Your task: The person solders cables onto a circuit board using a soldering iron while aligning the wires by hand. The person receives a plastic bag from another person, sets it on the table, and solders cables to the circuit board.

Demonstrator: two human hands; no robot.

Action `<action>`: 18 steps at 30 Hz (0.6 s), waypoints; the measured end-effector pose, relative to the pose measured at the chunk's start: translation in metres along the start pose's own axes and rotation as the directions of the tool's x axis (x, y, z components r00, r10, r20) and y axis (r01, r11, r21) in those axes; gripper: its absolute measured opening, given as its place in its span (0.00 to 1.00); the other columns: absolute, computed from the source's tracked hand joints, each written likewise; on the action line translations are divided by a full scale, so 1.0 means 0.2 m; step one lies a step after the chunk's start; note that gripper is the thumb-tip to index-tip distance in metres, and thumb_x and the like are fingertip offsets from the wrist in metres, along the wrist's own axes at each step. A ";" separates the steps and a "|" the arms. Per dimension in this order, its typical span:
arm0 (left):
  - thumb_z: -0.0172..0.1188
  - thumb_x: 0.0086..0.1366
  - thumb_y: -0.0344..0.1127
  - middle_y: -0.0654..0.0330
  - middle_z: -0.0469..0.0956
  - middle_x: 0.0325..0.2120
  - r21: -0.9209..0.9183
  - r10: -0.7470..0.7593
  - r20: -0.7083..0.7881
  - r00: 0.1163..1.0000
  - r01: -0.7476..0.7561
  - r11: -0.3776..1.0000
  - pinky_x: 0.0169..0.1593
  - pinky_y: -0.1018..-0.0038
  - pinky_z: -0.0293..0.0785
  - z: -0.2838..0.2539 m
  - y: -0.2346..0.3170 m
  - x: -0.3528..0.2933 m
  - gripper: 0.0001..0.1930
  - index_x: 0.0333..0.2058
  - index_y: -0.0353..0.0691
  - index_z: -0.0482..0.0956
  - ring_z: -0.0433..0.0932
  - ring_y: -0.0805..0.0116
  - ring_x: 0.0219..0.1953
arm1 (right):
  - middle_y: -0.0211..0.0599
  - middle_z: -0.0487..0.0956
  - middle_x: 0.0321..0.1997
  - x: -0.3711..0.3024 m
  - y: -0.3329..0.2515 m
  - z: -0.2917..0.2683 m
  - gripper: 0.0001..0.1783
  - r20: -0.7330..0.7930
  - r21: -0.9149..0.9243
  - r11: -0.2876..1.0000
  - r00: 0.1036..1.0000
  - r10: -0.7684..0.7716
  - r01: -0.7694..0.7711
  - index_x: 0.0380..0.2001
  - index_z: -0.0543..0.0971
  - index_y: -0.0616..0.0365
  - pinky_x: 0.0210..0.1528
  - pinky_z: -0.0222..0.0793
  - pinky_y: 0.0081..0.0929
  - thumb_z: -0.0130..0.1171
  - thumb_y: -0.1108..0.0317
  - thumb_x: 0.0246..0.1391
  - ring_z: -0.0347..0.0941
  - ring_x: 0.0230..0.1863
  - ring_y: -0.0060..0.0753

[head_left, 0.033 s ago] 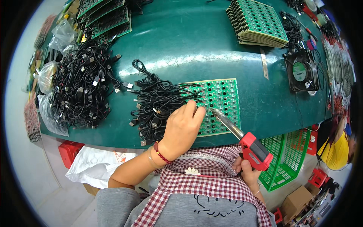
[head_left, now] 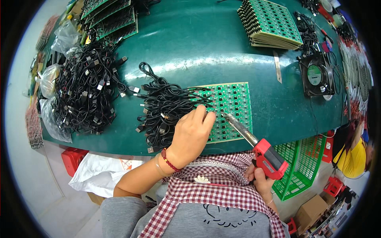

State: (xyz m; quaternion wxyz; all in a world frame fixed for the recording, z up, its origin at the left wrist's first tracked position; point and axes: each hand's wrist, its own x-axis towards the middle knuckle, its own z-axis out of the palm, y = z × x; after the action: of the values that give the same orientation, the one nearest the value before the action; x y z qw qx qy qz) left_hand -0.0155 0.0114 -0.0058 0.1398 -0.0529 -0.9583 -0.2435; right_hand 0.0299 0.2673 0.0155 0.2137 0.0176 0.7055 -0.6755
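A green circuit board panel [head_left: 237,107] lies near the table's front edge, with rows of small parts. Black USB cables [head_left: 158,105] heap over its left side, and several run to red wire ends on the board. My left hand [head_left: 192,133] is closed in a pinch over the board, apparently on the end of one cable; the fingers mostly hide it. My right hand [head_left: 262,180] grips a red and black soldering gun [head_left: 269,158] from below. Its metal tip points up and left, at the board just right of my left fingertips.
A large heap of black USB cables [head_left: 85,89] covers the table's left. Stacks of circuit boards [head_left: 274,23] stand at the far right and far left. A metal ruler [head_left: 277,66] and a black fan [head_left: 316,74] lie right. A green crate [head_left: 297,166] stands below the table edge.
The soldering gun has shifted very slightly right and down, its tip moving a little away from my left fingertips. My left hand and the board have stayed in place.
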 end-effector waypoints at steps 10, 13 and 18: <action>0.59 0.49 0.23 0.58 0.62 0.23 0.018 -0.001 0.020 1.000 0.001 1.000 0.26 0.69 0.69 -0.01 0.00 0.01 0.08 0.24 0.38 0.68 0.71 0.62 0.24 | 0.40 0.73 0.21 -0.03 0.04 -0.05 0.25 -0.016 0.042 0.999 1.000 -0.012 0.013 0.49 0.68 0.67 0.21 0.64 0.22 0.57 0.58 0.57 0.65 0.16 0.24; 0.60 0.50 0.23 0.58 0.64 0.23 -0.003 -0.010 -0.005 1.000 0.010 1.000 0.26 0.70 0.70 0.00 0.00 0.01 0.08 0.25 0.38 0.69 0.72 0.62 0.23 | 0.40 0.72 0.21 -0.04 0.05 -0.04 0.24 -0.020 0.062 0.998 1.000 -0.009 0.010 0.49 0.67 0.67 0.21 0.65 0.23 0.57 0.59 0.57 0.65 0.17 0.24; 0.61 0.51 0.25 0.60 0.68 0.24 0.004 -0.081 0.007 0.997 0.081 0.997 0.24 0.71 0.70 0.00 0.01 0.02 0.07 0.27 0.39 0.71 0.74 0.63 0.22 | 0.40 0.73 0.21 -0.06 0.05 -0.04 0.24 -0.011 0.083 0.997 1.000 0.010 -0.009 0.48 0.67 0.67 0.23 0.66 0.24 0.57 0.59 0.57 0.65 0.18 0.25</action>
State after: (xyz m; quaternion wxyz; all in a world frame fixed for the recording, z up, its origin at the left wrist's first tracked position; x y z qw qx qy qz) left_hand -0.0184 0.0133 -0.0027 0.1264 -0.0147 -0.9606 -0.2469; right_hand 0.0409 0.2791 0.0091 0.2120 0.0337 0.6780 -0.7030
